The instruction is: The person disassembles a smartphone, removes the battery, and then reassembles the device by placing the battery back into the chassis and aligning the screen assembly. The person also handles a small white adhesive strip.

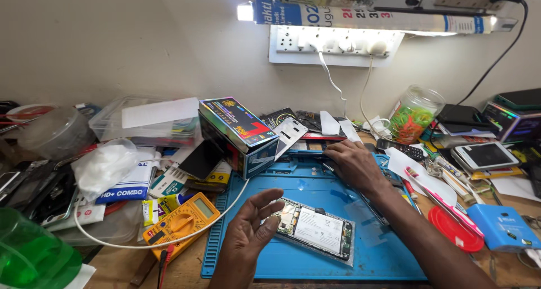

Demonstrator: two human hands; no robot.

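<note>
Head view: opened phone [315,230] touches left hand [251,224].

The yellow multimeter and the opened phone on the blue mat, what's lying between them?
In the head view, the left hand and a white cable lie between the yellow multimeter and the opened phone.

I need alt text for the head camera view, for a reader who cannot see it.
On a blue work mat, the left hand touches the edge of an opened phone with its back cover off, while the right hand reaches to the mat's far edge. A yellow multimeter lies left of the mat.
</note>
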